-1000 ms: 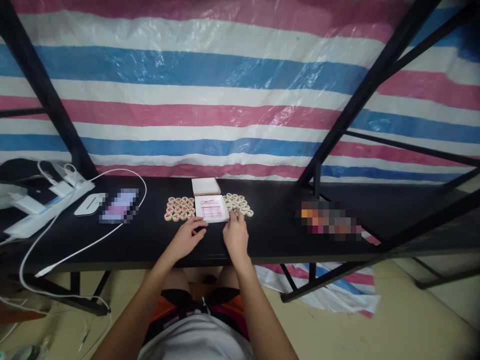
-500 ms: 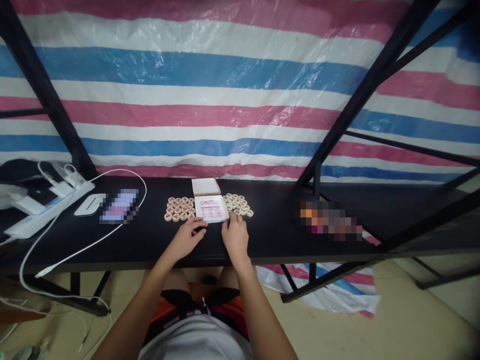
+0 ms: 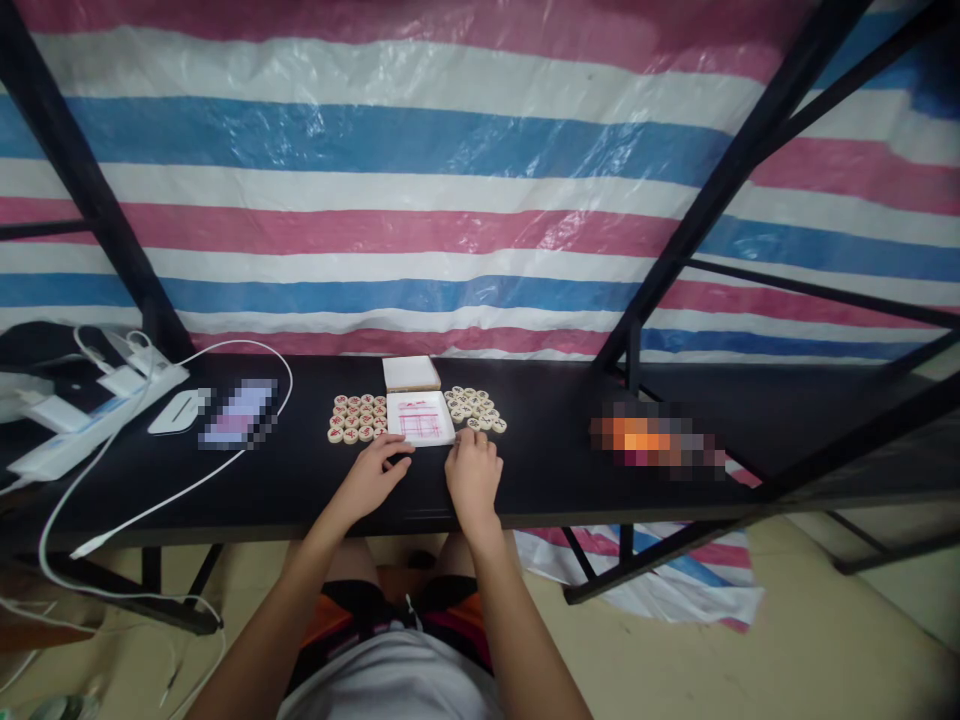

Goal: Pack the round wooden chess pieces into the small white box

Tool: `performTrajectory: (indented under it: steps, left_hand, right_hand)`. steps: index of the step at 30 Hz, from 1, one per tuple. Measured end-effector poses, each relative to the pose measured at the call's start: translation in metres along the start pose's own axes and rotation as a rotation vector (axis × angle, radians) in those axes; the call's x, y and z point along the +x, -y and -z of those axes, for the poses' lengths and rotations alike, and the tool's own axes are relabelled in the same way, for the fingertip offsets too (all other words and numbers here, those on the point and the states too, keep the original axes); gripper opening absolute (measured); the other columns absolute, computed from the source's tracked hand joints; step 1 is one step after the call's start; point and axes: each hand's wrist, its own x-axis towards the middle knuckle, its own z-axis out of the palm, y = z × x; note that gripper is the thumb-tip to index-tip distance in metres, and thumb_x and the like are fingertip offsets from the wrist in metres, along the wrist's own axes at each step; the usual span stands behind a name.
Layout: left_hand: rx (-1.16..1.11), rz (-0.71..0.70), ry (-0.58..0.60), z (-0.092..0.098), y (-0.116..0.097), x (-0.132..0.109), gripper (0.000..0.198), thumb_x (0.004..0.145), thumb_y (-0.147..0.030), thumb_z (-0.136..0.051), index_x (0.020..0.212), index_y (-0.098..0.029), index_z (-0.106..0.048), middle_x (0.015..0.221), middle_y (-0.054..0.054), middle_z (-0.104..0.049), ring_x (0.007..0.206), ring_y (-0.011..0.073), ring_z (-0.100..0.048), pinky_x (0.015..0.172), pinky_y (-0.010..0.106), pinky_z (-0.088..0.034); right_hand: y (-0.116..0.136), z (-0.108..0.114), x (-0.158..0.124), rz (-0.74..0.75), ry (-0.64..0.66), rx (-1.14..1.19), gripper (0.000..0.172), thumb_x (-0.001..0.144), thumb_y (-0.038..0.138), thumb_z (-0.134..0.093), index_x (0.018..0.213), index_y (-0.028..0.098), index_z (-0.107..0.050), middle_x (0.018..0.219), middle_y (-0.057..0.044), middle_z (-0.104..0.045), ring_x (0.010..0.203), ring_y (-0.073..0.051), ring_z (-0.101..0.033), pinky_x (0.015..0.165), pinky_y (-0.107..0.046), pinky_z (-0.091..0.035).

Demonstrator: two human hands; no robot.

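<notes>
My left hand [image 3: 377, 474] rests at the near left corner of the white open box [image 3: 421, 427]. Its fingers are loosely bent and apart, with nothing seen between them. Red-marked Chinese chess pieces [image 3: 358, 418] lie in neat rows left of the box, some partly hidden by my left fingers. Black-marked Chinese chess pieces [image 3: 480, 410] sit in a looser cluster on the right. Just in front of them, by the box's near right corner, my right hand [image 3: 474, 475] has its fingers curled down. Its fingertips are hidden, so what they hold, if anything, does not show.
Behind the box stands its white lid-like part [image 3: 411, 373]. A phone [image 3: 241, 412], a white flat device [image 3: 178, 411], a power strip [image 3: 97, 420] and white cables lie on the black table [image 3: 555, 470] at left. A blurred-out item [image 3: 652, 440] lies right. Black metal posts flank the table.
The fingers of my right hand have curled in more, and that hand has shifted slightly right. My left hand and the chess pieces look nearly unchanged.
</notes>
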Motion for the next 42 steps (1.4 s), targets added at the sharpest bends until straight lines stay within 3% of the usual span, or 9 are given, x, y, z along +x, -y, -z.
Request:
performTrajectory:
  steps: [5,11,15,20,31,42]
  left_hand:
    - [-0.01,0.005,0.0,0.0,0.0,0.0,0.025,0.084,-0.027,-0.051,0.099,-0.019,-0.069,0.117,0.009,-0.059,0.097,0.0197,-0.06,0.077,0.032,-0.053]
    - [-0.018,-0.005,-0.005,0.0,-0.001,0.0,0.024,0.084,-0.028,-0.052,0.099,-0.02,-0.069,0.116,0.009,-0.06,0.097,0.0194,-0.06,0.078,0.032,-0.052]
    - [-0.027,-0.013,0.004,0.0,-0.001,0.0,0.024,0.083,-0.028,-0.052,0.099,-0.02,-0.069,0.115,0.009,-0.06,0.097,0.0194,-0.06,0.078,0.032,-0.052]
    - [-0.023,-0.001,0.022,0.0,-0.002,0.0,0.025,0.083,-0.028,-0.052,0.099,-0.019,-0.069,0.116,0.009,-0.06,0.092,0.0181,-0.062,0.077,0.032,-0.052]
    - [-0.011,-0.01,0.009,0.0,0.0,0.0,0.026,0.083,-0.03,-0.051,0.1,-0.02,-0.069,0.114,0.008,-0.061,0.089,0.0177,-0.06,0.077,0.032,-0.052]
    - [-0.017,-0.016,0.022,0.0,-0.002,0.0,0.025,0.085,-0.028,-0.05,0.101,-0.019,-0.068,0.115,0.009,-0.06,0.098,0.0192,-0.06,0.079,0.031,-0.051]
  right_hand:
    - [-0.003,-0.001,0.001,-0.013,-0.068,0.089,0.024,0.089,0.015,-0.037,0.1,0.015,-0.058,0.097,-0.014,-0.057,0.087,-0.023,-0.054,0.071,-0.034,-0.04]
    - [-0.009,-0.003,0.003,0.165,-0.12,0.265,0.025,0.093,0.023,-0.036,0.102,0.016,-0.058,0.105,-0.012,-0.058,0.091,-0.022,-0.052,0.078,-0.033,-0.04]
    - [-0.008,-0.003,0.003,0.234,-0.07,0.278,0.024,0.093,0.025,-0.038,0.1,0.017,-0.06,0.104,-0.011,-0.06,0.093,-0.021,-0.052,0.079,-0.032,-0.04]
    - [-0.006,-0.004,0.004,0.226,0.015,0.239,0.024,0.091,0.023,-0.042,0.103,0.018,-0.062,0.103,-0.009,-0.063,0.092,-0.022,-0.054,0.078,-0.032,-0.04]
    - [-0.015,-0.011,0.013,0.173,0.046,0.592,0.022,0.089,0.029,-0.045,0.09,0.018,-0.065,0.094,-0.006,-0.067,0.087,-0.02,-0.059,0.083,-0.031,-0.043]
    - [-0.014,-0.011,0.011,0.182,0.01,0.513,0.021,0.091,0.029,-0.045,0.092,0.018,-0.063,0.098,-0.008,-0.065,0.091,-0.021,-0.055,0.083,-0.032,-0.04]
